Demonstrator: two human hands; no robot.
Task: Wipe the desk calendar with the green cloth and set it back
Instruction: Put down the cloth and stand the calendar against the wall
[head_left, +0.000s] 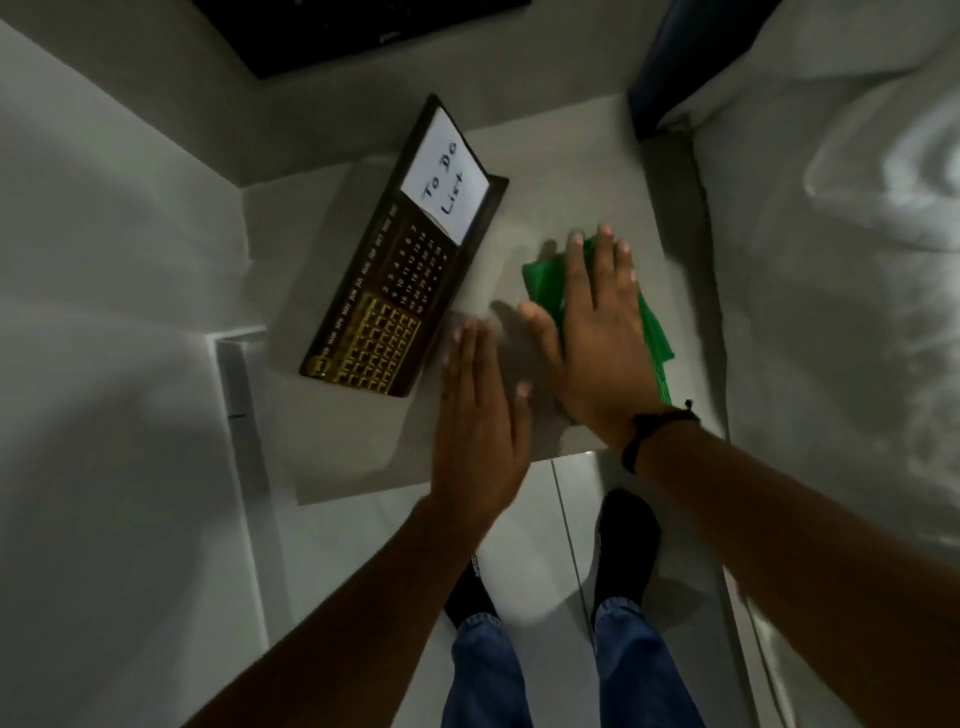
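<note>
Right hand (597, 332) lies flat, fingers spread, on the green cloth (655, 332) at frame centre-right; left hand (475, 415) open, empty. Bunch the cloth firmly before reaching the desk calendar (400, 260), upper left on the counter (571, 171).

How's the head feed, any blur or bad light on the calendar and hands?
Head view: dim overall; left hand motion-blurred at the fingertips, right hand sharper, flat on the green cloth; desk calendar readable; wide-angle bending at edges.
</note>
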